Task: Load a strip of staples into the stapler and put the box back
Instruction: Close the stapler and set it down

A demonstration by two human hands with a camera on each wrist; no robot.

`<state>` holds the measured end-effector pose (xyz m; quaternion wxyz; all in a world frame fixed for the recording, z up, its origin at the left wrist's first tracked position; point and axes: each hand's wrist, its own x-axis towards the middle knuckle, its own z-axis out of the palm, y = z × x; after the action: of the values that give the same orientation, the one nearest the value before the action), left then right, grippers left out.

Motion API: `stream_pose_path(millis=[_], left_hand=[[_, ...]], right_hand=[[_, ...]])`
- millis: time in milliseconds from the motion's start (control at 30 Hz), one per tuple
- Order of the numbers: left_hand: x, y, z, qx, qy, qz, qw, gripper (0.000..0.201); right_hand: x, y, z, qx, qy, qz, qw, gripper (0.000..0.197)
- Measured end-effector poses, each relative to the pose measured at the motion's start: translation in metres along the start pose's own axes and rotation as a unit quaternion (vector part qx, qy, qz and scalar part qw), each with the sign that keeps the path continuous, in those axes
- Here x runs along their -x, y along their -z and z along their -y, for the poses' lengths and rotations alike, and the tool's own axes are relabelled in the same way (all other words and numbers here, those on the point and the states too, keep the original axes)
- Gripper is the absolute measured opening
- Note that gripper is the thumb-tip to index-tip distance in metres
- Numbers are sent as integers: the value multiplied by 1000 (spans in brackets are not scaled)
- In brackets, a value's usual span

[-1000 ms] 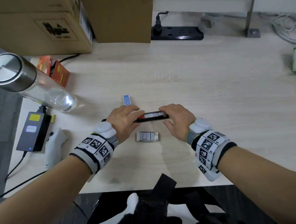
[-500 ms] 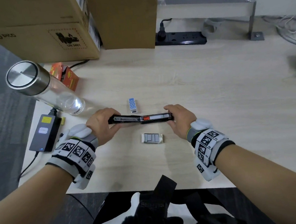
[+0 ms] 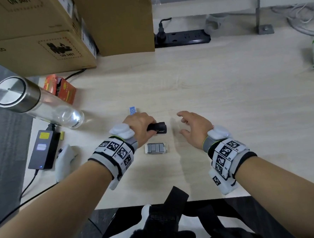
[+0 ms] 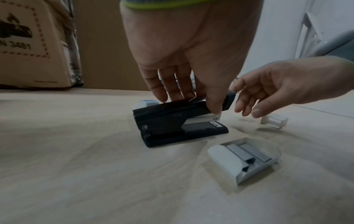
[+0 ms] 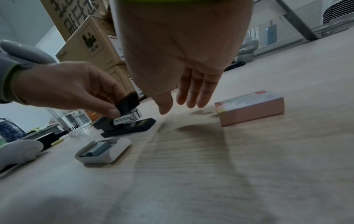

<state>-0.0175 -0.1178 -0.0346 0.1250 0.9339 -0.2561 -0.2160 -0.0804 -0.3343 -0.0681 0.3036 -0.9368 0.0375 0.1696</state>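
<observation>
The black stapler (image 3: 157, 129) stands on the desk with its top folded down over the magazine. My left hand (image 3: 149, 126) grips it from above, fingers on the far side (image 4: 172, 92) and thumb on the near side of the top (image 4: 214, 106). My right hand (image 3: 182, 124) hovers just right of the stapler's nose, fingers spread and holding nothing (image 5: 182, 104). The open white staple tray (image 3: 156, 148) lies just in front of the stapler, with several grey strips in it (image 4: 247, 153). Its blue dotted sleeve (image 3: 132, 110) lies behind my left hand.
A glass bottle with a steel cap (image 3: 32, 106), a power brick (image 3: 43, 149) and a white controller (image 3: 65, 161) sit at the left. Cardboard boxes (image 3: 37, 43) and a power strip (image 3: 182, 38) line the back. The right wrist view shows a pale pink box (image 5: 249, 107) beyond my right fingers.
The stapler was spread open flat between both hands. It is now folded shut under my left hand, and my right hand has let go and drawn off to the right.
</observation>
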Motion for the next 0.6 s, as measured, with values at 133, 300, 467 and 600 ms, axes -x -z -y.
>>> stream_pose_path(millis=[133, 300, 467, 600], left_hand=[[-4, -1, 2, -22, -8, 18, 1000, 21], [-8, -6, -2, -59, -12, 30, 998, 24], [-11, -7, -2, -72, -24, 37, 996, 24], [-6, -6, 2, -50, -39, 22, 998, 23]], right_hand=[[-2, 0, 1, -7, 2, 0, 1000, 52], [-7, 2, 8, -4, 13, -2, 1000, 53], [-8, 1, 10, 2, 15, 9, 1000, 53], [-7, 5, 18, -3, 36, 1, 999, 54]])
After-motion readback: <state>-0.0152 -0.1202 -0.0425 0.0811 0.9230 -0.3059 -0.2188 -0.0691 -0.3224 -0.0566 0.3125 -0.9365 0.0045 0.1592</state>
